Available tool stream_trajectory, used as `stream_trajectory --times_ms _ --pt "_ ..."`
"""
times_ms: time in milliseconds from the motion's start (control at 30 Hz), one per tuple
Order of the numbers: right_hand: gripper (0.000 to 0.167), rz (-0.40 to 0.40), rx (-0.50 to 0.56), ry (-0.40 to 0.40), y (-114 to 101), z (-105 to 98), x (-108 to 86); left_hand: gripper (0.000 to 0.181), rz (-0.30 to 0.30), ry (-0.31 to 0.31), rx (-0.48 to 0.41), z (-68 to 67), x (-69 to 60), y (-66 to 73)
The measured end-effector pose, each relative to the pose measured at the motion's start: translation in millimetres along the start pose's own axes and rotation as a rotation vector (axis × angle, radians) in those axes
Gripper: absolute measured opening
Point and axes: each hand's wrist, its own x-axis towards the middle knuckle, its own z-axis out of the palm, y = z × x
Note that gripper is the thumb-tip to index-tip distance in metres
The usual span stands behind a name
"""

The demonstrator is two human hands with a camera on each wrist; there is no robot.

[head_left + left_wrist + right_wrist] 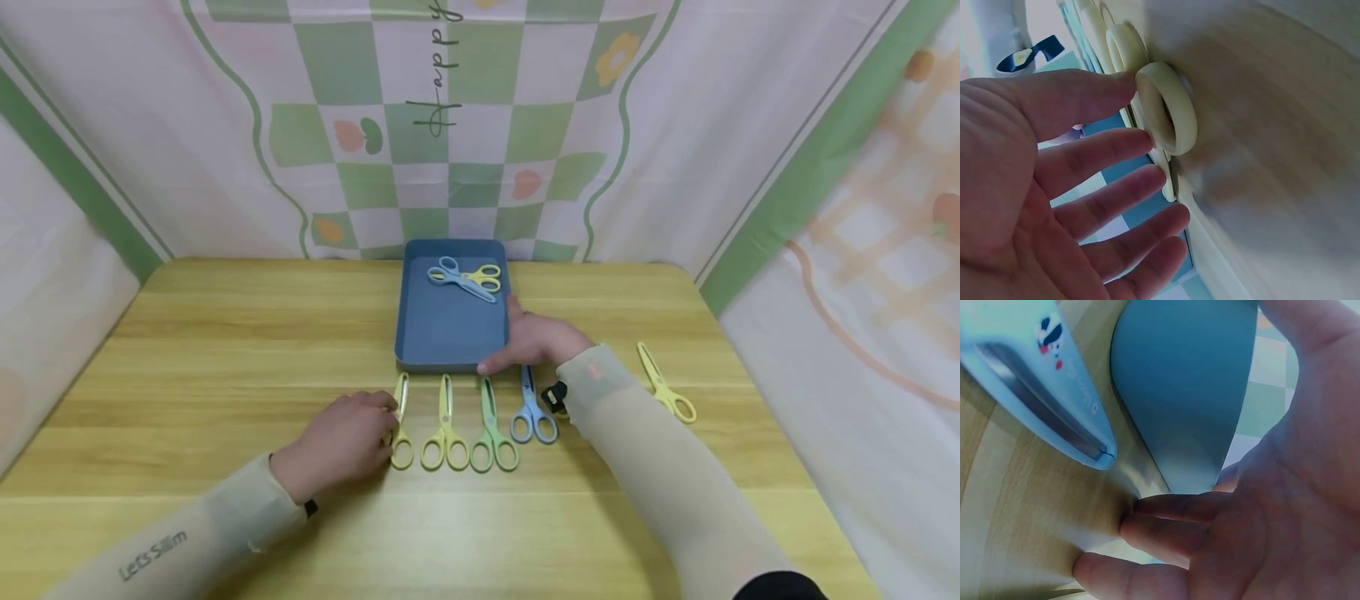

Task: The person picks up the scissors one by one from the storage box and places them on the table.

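My left hand (348, 440) is at the leftmost yellow scissors (402, 452) in a row. In the left wrist view the thumb and index fingertip touch the scissors' handle loop (1186, 119), while the other fingers stay extended. A second yellow pair (446, 425), a green pair (489, 429) and blue scissors (529, 412) lie to its right, tips toward the tray. My right hand (543, 340) rests against the near right corner of the blue-grey tray (442, 333). Its fingers reach along the tray's side and touch the table in the right wrist view.
Inside the tray, blue scissors (465, 283) lie across yellow scissors (487, 273). Another yellow pair (660, 383) lies alone at the right. Something yellowish is mostly hidden beneath my right wrist. A patterned curtain (360, 183) rises behind the wooden table (262, 333).
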Motion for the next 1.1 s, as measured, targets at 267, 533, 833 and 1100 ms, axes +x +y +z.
stream_trajectory --times_ms 267,533,833,1100 --pt "0.143 0.005 -0.008 0.000 1 0 1.1 0.005 -0.037 -0.027 -0.009 0.8 0.9 -0.7" --pt "0.142 0.005 0.021 -0.004 1 0 1.7 0.015 -0.040 -0.026 0.000 -0.4 1.0 1.4" --pt "0.141 -0.024 0.025 0.000 0 0 1.2 0.036 -0.007 0.008 -0.020 -22.0 12.1 -2.9" --pt "0.141 -0.036 0.029 0.006 2 0 2.3 0.073 0.131 -0.002 -0.066 -34.2 53.6 -40.3"
